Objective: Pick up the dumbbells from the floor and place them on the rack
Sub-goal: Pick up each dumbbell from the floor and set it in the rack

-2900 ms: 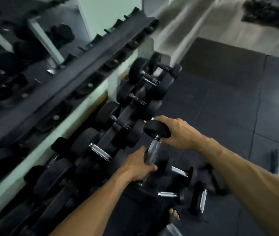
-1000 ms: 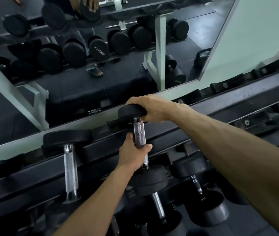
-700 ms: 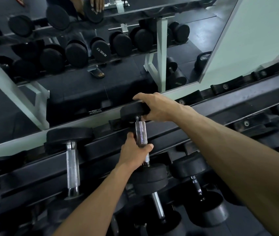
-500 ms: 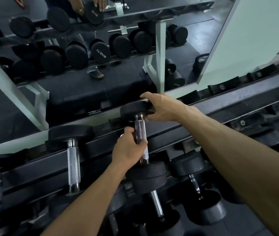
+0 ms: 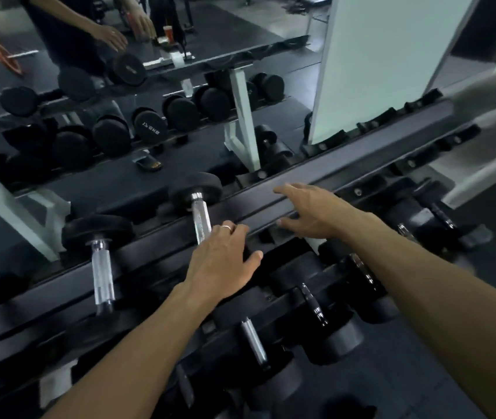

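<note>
A small black dumbbell (image 5: 200, 210) with a chrome handle lies across the top shelf of the dark rack (image 5: 346, 170), its far head against the mirror side. My left hand (image 5: 225, 261) hovers over its near end with fingers spread and holds nothing. It hides the dumbbell's near head. To the right, over the top rail, is my right hand (image 5: 313, 211), also with fingers apart and holding nothing.
A second dumbbell (image 5: 100, 252) rests on the top shelf to the left. Several bigger dumbbells (image 5: 316, 316) fill the lower shelf. A mirror (image 5: 149, 101) behind the rack reflects the rack and a person. A pale green wall panel (image 5: 376, 65) stands at the right.
Both hands have let go of the small dumbbell, which now rests on the top shelf. My right hand moved right off its far head; my left hand opened and pulled back.
</note>
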Tool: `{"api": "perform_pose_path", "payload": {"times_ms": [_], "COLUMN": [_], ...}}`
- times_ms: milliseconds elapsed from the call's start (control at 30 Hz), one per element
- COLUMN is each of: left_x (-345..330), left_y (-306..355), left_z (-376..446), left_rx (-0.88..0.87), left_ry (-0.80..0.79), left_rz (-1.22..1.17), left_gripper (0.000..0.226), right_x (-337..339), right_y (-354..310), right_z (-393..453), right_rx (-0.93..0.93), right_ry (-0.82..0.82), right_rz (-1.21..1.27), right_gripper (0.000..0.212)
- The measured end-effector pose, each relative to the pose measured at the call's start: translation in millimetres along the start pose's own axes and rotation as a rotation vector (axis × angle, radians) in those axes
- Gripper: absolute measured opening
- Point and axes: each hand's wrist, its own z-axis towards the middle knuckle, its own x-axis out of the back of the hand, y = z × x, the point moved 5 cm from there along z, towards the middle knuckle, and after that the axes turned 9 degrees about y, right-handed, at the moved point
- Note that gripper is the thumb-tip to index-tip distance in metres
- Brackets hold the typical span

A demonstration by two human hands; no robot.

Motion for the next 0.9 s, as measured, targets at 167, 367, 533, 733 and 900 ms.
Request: {"api": "perform_pose_path", "payload": {"times_ms": [167,367,533,733,900], "left_x": [-42,-113,-176,-259,-348], "left_y": [77,146,183,190,171], "left_z": [-54,-124,-173,-235,-295], "left_rx": [-0.222,-0.395,-0.547,-0.750,-0.844], "left_ry": [-0.117,-0.322,-0.499,-0.692,-0.827], "left_rz": [0.035,0.060,0.109,0.139,0.166], "left_gripper": [0.053,0.054,0.054,0.053,0.053], "right_x": [-14,-53,-89,-161,-253], "right_y": [61,120,148,164,174], "right_z": [-112,-248,-333,-410,-464], "right_rx": [-0.146,-0.355,-0.556,-0.770,-0.925], "right_ry": [0.021,-0.046,-0.067,-0.098,-0.088], "right_rz": [0.001,0.018,0.072,0.120,0.191], "right_gripper": [0.072,0.073,0.071,0.071,0.071]}}
